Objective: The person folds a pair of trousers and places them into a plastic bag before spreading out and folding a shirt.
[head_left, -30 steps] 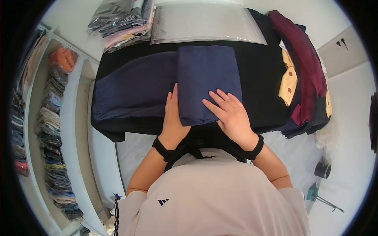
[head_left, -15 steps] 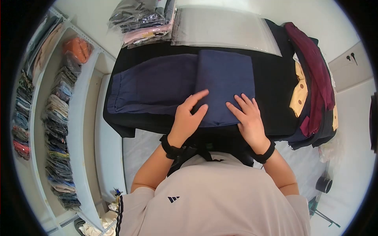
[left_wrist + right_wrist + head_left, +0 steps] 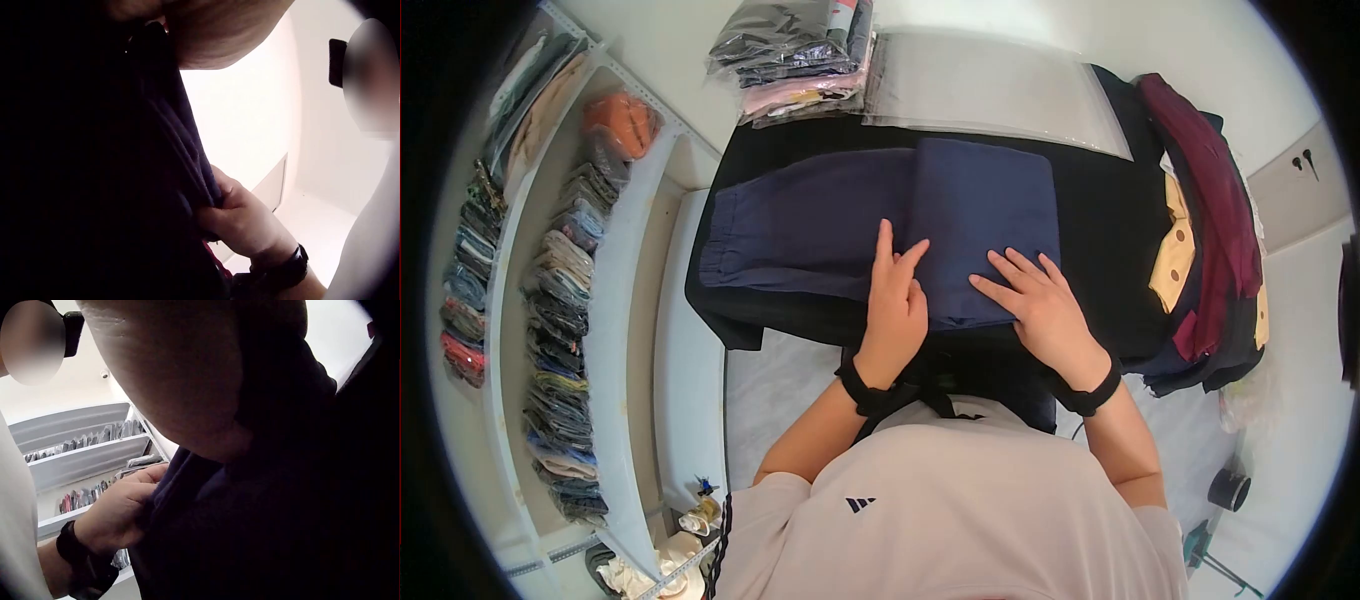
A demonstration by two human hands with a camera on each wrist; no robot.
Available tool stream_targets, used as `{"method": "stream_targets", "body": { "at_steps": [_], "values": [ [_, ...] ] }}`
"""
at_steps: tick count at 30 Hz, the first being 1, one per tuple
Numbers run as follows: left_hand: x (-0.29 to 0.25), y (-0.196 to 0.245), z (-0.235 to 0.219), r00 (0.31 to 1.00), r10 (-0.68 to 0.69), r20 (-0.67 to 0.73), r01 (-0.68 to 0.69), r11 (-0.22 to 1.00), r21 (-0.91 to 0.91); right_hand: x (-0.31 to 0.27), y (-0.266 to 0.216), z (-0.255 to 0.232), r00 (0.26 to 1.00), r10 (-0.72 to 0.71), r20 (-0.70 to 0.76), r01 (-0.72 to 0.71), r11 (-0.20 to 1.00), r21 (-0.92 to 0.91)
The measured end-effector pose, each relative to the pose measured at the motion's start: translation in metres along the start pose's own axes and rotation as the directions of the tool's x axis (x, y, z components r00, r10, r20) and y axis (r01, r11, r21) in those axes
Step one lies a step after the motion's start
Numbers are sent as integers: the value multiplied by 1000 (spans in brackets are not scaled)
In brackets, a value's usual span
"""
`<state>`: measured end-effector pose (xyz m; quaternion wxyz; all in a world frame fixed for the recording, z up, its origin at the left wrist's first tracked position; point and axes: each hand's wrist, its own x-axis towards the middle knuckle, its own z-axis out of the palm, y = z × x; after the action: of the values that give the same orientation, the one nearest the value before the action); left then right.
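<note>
— So what differs from half a second back?

— Mostly the left hand point(image 3: 897, 300). Earlier its index finger stretched right across the folded part of the navy garment point(image 3: 900, 230), fingers splayed; now the fingers are drawn together, straight and pointing up the frame, along the left edge of that fold, with the thumb at the near hem. In the right wrist view it seems to pinch the cloth edge, though the head view does not settle that. The right hand point(image 3: 1040, 300) has barely shifted — flat, fingers spread and straight, pressing the lower right of the fold. The whole scene also sits a little further right and lower in the frame.

— Where is the garment itself?

— At the centre of the frame, on the black-covered table point(image 3: 1100, 240): one navy piece, its right half doubled over, its left half lying single toward the shelves.

— Counts?

— Two hands, each with one black wrist strap. One clear plastic bag point(image 3: 990, 90) flat at the top centre, touching the garment's far edge. One stack of bagged clothes point(image 3: 800, 55) at the upper left. One heap of loose clothes point(image 3: 1210, 210) at the right, with maroon, yellow and dark pieces. One white shelf unit point(image 3: 615, 300) down the left side, holding rows of folded clothes too many and too small to count.
</note>
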<state>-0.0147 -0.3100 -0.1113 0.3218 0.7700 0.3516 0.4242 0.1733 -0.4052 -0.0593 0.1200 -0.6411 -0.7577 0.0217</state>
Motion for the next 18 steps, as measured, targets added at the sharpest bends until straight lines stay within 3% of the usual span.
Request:
{"method": "stream_targets", "body": {
  "at_steps": [1,6,8,11,12,13,15,16,17,18],
  "values": [
    [-1,0,0,998,59,21,-60,996,73,0,-1,0,1000,1,8,-1,1000,-19],
    [-2,-5,-5,997,41,61,-42,999,25,-1,-2,0,1000,-4,-2,4,999,-34],
    [-2,-8,-7,986,109,126,-116,992,46,-2,-4,2,1000,0,-10,-1,999,-54],
    [-2,-8,-9,995,69,72,-61,992,-113,-6,-3,9,991,98,-93,-96,995,28],
    [-3,-8,-9,998,44,49,-34,980,-195,-9,2,13,961,193,-198,-146,963,228],
    [-3,-7,-7,999,15,31,-6,960,-281,-13,6,13,911,303,-280,-168,892,420],
    [-6,-6,0,999,-51,11,50,889,-456,-22,10,8,739,609,-290,-160,576,801],
    [-5,-4,1,999,-45,26,52,878,-476,-30,18,16,557,821,-125,-256,313,914],
    [-4,0,-2,998,-19,61,34,969,-245,-32,23,25,456,863,-217,76,205,976],
    [-2,4,-4,995,2,101,-2,1000,1,-37,26,21,440,887,-142,167,75,983]
  ]
}}
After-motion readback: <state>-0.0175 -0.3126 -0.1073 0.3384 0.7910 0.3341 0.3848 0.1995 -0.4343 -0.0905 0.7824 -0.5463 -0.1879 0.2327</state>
